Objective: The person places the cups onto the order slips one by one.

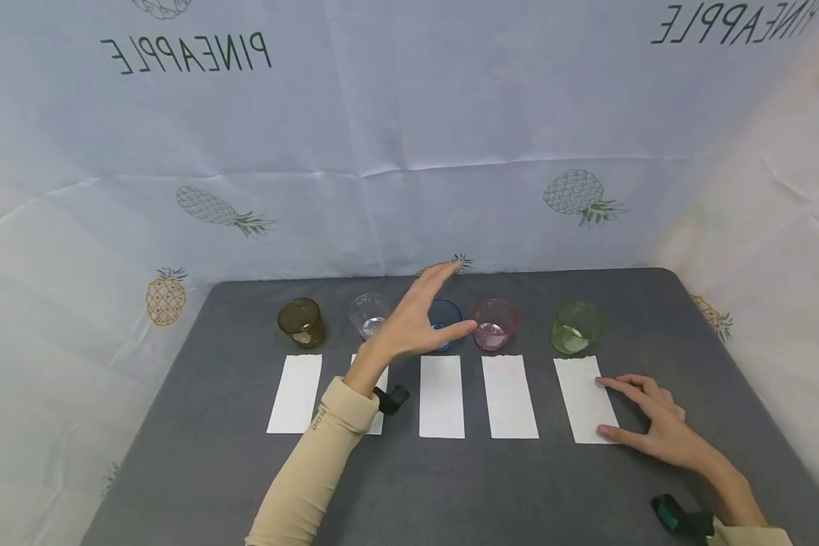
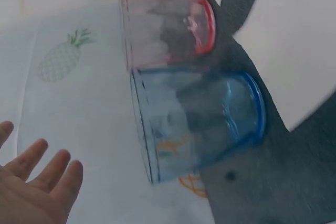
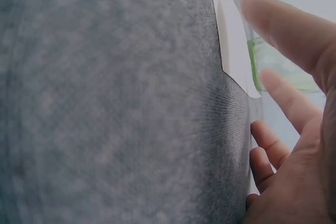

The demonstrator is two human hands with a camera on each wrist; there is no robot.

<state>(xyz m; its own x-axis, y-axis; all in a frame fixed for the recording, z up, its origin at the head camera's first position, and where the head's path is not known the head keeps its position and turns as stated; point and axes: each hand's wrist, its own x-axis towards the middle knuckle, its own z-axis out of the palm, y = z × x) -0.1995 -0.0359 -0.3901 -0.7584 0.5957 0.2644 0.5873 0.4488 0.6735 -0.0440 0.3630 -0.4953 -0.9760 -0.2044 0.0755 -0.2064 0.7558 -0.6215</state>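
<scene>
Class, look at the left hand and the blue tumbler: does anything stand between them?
Nothing visible does. In the left wrist view, only the pineapple-print cloth behind shows in the gap between the left hand and the blue tumbler; the pink tumbler stands beside the blue one, outside that gap.

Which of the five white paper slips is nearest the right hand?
The rightmost slip, in front of the green glass. In the head view, the right hand overlaps its right edge; the other four slips lie farther left.
</scene>
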